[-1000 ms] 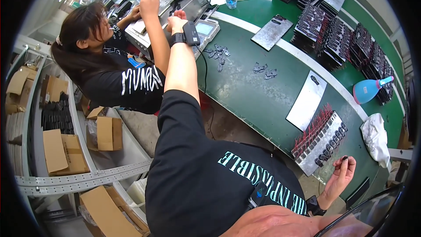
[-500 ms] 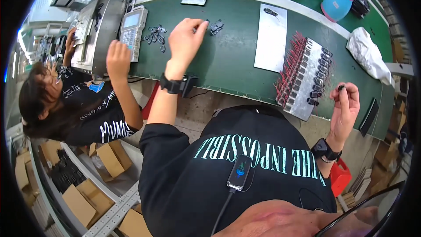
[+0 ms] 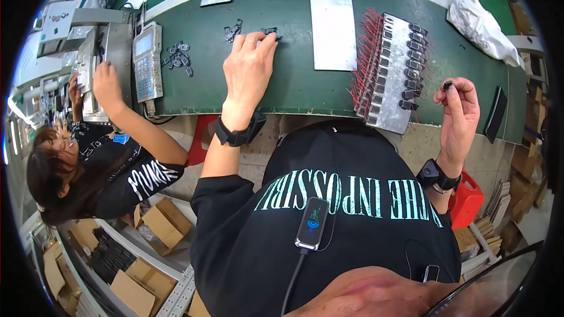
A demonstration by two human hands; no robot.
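Note:
My left hand reaches over the green bench, palm down, finger and thumb drawn together on a small black part; the fingers partly hide it. Just left of it lies a little cluster of similar black parts. My right hand is raised at the bench's right front edge, pinching a small black piece between thumb and finger. Between my hands stands a metal block with a row of black rectangular parts and red wires along its left side, and more black parts along its right.
A white board carries one black part. Another pile of black parts lies near a keypad device. At left, a co-worker's hand is beside a metal machine. A white cloth bag and a black flat object are at right.
My view has shifted. Over the bench, my left hand has moved to the right, onto the small black part. My right hand keeps its pinch. The co-worker's hand has moved toward the machine.

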